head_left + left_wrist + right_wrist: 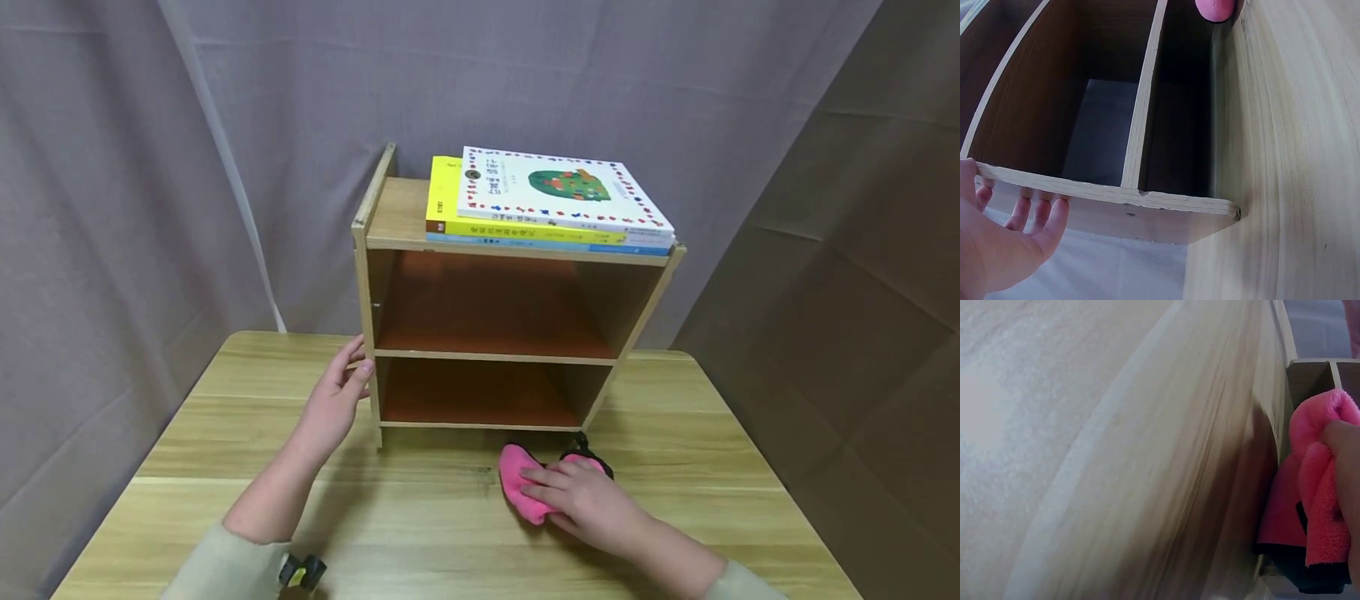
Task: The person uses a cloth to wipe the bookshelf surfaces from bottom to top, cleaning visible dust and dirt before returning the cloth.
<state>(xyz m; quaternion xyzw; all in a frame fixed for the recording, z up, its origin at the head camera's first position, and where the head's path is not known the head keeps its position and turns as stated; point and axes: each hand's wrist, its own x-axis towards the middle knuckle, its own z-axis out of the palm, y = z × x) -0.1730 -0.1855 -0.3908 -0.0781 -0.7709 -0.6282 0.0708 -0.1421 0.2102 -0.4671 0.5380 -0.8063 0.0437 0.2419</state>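
A small wooden shelf (495, 354) stands upright on the table, two compartments facing me. My left hand (341, 396) holds its left side panel (1110, 192), the thumb at the front edge and the fingers against the outer face. My right hand (592, 504) grips a bunched pink cloth (517, 483) with black edging, in front of the shelf's lower right corner. In the right wrist view the cloth (1319, 500) looks fluffy and folded, close to the shelf's lower part. Part of it is hidden under the fingers.
Several stacked books lie on the shelf's top board: a white one (555, 187) with a green picture above a yellow one (442, 196) and a blue one (555, 245). Grey curtain (465, 75) hangs behind. The wooden table (420, 517) has rounded back corners.
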